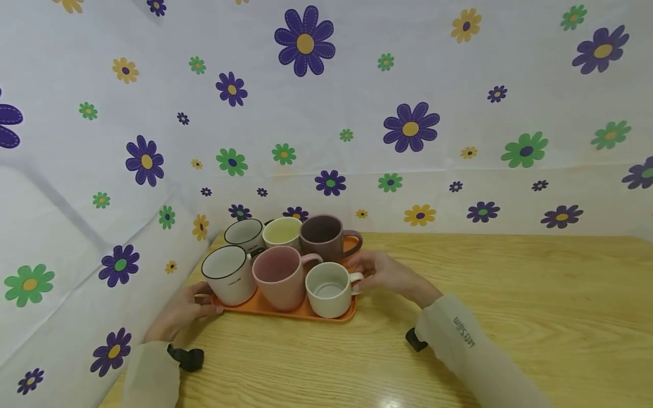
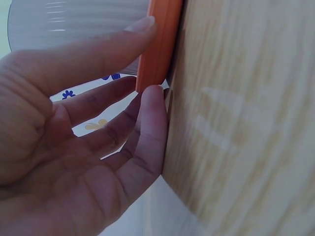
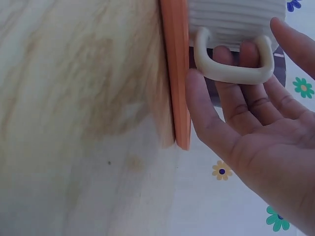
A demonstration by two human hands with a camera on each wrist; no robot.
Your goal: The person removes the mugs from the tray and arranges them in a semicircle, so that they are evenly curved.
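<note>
An orange tray bears several mugs in two rows. Its front row has a white mug with a dark rim, a pink mug and a small cream cup. Behind them stand another dark-rimmed white mug, a yellow-lined mug and a dark brown mug. My left hand holds the tray's front left corner, thumb on the rim. At the right end, my right hand has relaxed fingers behind the cream cup's handle, its thumb apart from the handle.
The tray rests on a light wooden table. A white sheet printed with flowers hangs along the back and left sides, close to the tray.
</note>
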